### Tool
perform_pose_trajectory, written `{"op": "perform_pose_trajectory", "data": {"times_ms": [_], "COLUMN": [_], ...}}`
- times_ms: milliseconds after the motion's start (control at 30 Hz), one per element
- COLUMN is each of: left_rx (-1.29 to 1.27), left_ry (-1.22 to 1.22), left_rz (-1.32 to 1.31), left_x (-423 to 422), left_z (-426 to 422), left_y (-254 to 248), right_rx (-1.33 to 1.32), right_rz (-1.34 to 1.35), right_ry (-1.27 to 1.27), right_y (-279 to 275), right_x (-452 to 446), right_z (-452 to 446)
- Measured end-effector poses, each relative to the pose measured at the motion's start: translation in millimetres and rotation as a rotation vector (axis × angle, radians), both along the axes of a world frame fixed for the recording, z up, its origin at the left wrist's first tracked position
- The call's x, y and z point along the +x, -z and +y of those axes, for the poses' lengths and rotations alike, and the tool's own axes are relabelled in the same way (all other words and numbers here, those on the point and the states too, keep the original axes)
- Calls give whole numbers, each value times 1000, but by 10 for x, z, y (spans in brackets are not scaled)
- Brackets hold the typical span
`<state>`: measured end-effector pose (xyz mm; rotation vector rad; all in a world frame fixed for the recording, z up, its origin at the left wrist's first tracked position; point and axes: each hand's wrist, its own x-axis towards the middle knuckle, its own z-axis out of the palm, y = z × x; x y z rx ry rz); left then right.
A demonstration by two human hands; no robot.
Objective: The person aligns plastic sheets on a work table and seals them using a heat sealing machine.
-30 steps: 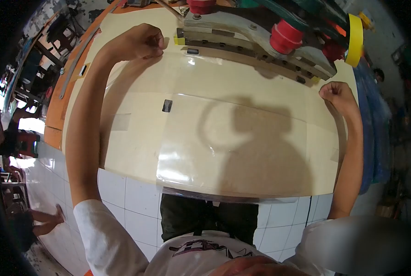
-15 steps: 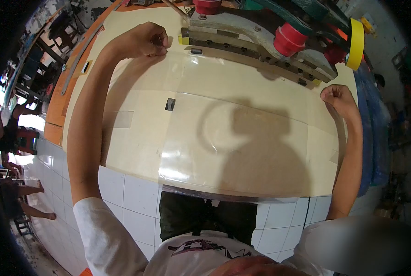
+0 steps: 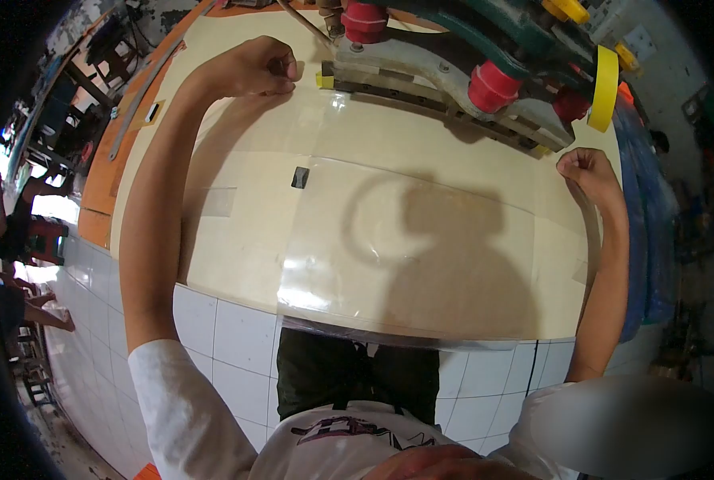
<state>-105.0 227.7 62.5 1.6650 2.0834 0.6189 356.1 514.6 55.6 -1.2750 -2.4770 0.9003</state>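
A large clear plastic sheet (image 3: 349, 272) lies flat over a cream board (image 3: 237, 264), creased and shiny in places. At its far left, my left hand (image 3: 270, 70) is closed, thumb against curled fingers, seemingly pinching the sheet's edge. My right hand (image 3: 587, 170) pinches at the far right, beside the end of a machine's long metal bar (image 3: 445, 112). The bar rests low over the sheet's far part, between my hands. A small black piece (image 3: 300, 177) lies left of centre. The transparent edges at my fingertips are hard to make out.
Above the bar stands a green machine arm (image 3: 485, 36) with red insulators (image 3: 494, 84) and a yellow ring (image 3: 604, 88). A metal ruler (image 3: 137, 108) lies along the orange table's (image 3: 101, 192) left side. Blue plastic (image 3: 649, 232) hangs at the right. People's legs show at far left.
The machine's bar has come down toward the sheet, and the dark pieces along it are now covered. The small black piece has shifted slightly up and right. My hands have hardly moved.
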Motion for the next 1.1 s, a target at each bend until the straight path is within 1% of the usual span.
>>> {"op": "perform_pose_trajectory", "data": {"times_ms": [133, 200, 333, 433, 500, 633, 700, 767, 833, 900, 933, 967, 1000, 1100], "left_rx": [58, 51, -10, -13, 35, 48, -56, -57, -31, -20, -33, -48, -47, -66], "left_ry": [-4, 18, 12, -8, -103, -32, -90, -92, -121, -50, -81, -118, -84, -100], "left_rz": [-3, -56, -66, -15, 132, 143, 214, 223, 270, 232, 202, 173, 122, 112], "left_x": [-42, -56, -43, -3, 76, 73, 163, 89, 127, 40, 46, 111, 99, 94], "left_z": [-1, -4, -22, -23, -34, -41, -27, -19, 28, 52, 65, 45, 41, 39], "left_y": [65, 69, 29, 16, -7, -32, -120, -37, -28, 16, 28, -13, -19, -15], "right_rx": [-6, -14, -29, 0, -16, -60, -50, -40, -22, -61, -50, -47, -11, 24], "right_rz": [17, 11, 10, -20, -10, 34, 24, 13, 150, 82, 79, 77, 73, 49], "right_ry": [-1, -12, -2, 6, -8, -53, -48, -18, -85, -27, -75, -56, -29, -16], "right_y": [16, 31, 7, -45, -32, 2, -16, -1, 35, -29, 97, 83, 62, 3], "right_x": [12, 42, 20, -11, 13, 43, 36, 64, 96, 79, 157, 188, 121, 79], "right_z": [19, 60, 8, -58, -23, 28, 4, -18, 0, -32, 172, 124, 47, 0]}}
